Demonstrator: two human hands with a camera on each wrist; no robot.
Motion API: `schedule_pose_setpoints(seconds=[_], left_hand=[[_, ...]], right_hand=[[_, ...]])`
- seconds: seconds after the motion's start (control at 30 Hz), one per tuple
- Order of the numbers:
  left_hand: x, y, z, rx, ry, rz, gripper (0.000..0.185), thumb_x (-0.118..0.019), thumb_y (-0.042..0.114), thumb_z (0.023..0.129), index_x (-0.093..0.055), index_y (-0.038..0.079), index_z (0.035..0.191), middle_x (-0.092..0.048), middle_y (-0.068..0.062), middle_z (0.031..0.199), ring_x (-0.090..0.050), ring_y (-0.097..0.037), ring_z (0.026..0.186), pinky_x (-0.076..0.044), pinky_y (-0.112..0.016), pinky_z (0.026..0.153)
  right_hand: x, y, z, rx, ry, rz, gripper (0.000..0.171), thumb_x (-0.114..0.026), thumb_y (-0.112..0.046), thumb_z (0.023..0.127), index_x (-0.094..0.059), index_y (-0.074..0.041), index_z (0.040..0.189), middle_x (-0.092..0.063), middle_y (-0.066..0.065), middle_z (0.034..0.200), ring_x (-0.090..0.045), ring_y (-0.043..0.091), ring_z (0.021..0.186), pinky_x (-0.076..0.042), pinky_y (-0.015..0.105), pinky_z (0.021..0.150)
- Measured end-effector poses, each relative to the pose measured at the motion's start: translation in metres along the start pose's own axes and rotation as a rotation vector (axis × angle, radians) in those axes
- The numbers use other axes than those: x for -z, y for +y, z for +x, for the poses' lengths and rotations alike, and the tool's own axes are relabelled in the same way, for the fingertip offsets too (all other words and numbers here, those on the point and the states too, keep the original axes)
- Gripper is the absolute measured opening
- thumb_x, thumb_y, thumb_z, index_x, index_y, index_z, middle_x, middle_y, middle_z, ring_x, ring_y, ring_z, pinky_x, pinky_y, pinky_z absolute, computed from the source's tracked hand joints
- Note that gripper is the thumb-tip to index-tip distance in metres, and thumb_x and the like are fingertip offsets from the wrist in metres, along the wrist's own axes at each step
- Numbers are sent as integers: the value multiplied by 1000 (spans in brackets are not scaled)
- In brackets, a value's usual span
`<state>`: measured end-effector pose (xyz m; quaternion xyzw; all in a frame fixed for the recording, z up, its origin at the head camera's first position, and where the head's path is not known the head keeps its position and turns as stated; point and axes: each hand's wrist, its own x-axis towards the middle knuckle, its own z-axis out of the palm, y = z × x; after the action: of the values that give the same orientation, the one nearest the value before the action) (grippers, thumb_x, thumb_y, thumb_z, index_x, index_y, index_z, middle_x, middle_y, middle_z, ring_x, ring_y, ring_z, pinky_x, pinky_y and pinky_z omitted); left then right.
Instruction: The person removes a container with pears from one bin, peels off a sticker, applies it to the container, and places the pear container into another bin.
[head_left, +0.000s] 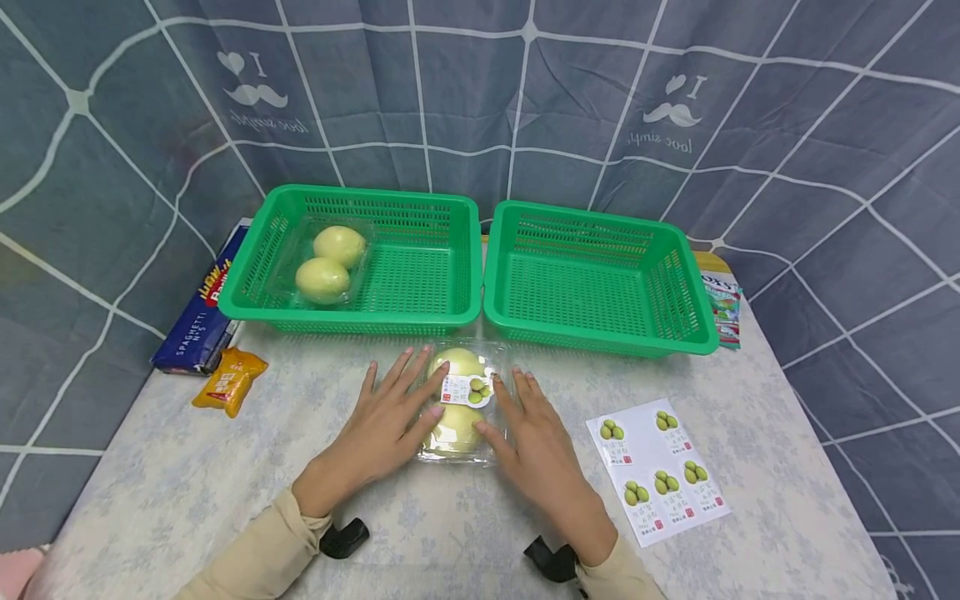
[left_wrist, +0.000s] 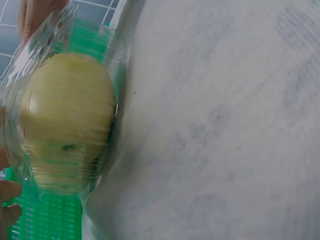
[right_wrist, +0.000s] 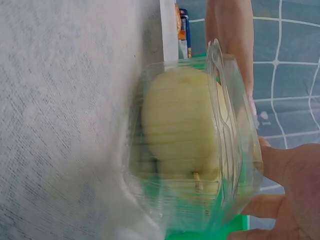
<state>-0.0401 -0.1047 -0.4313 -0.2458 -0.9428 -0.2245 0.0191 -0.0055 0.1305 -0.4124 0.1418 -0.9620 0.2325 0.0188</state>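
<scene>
A clear plastic clamshell box (head_left: 459,407) with two yellow-green fruits lies on the table near the front, and a fruit label (head_left: 467,389) is stuck on its lid. My left hand (head_left: 390,417) lies flat at the box's left side, its straight fingers resting over the lid. On the opposite side my right hand (head_left: 532,433) lies flat, its thumb touching the box. The left wrist view shows the box (left_wrist: 65,120) close up with one fruit inside. In the right wrist view the box (right_wrist: 185,140) fills the middle, beside my right hand (right_wrist: 290,180).
Two green baskets stand side by side behind the box. The left basket (head_left: 352,317) holds another clamshell of fruit (head_left: 326,260); the right basket (head_left: 592,342) has nothing in it. A label sheet (head_left: 660,475) lies right. A spaghetti pack (head_left: 201,308) and an orange packet (head_left: 228,379) lie left.
</scene>
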Motion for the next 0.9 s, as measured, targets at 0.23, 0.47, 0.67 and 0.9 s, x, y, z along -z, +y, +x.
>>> schedule_pose_setpoints(seconds=[0.23,0.47,0.67,0.9], left_hand=[[0,3,-1,-34,11,-49,56,-46,42,106,-32,31,158,-19,-6,169,-17,-37,157,-12,-77,117],[-1,5,-2,-42,2,-68,52,-46,42,106,-38,31,156,-17,-4,170,-17,-35,157,-11,-75,118],[-1,-3,-3,8,22,-61,51,-46,41,106,-40,30,155,-19,-7,169,-19,-39,156,-15,-78,115],[-1,-5,-2,51,77,-87,52,-47,35,106,-40,19,156,-25,-13,167,-25,-40,154,-21,-73,117]], right_hand=[[1,-1,1,42,13,73,66,-58,-44,100,-43,-8,153,-29,19,164,-26,41,153,-33,59,119],[0,-1,1,40,-33,92,62,-55,-45,102,-45,-12,152,-26,16,166,-24,39,154,-32,60,120],[-2,6,-2,13,-7,102,61,-58,-44,101,-45,-14,153,-25,18,166,-26,41,153,-35,61,117],[2,13,0,-45,46,104,60,-62,-40,99,-47,-14,151,-37,20,160,-40,42,146,-46,62,106]])
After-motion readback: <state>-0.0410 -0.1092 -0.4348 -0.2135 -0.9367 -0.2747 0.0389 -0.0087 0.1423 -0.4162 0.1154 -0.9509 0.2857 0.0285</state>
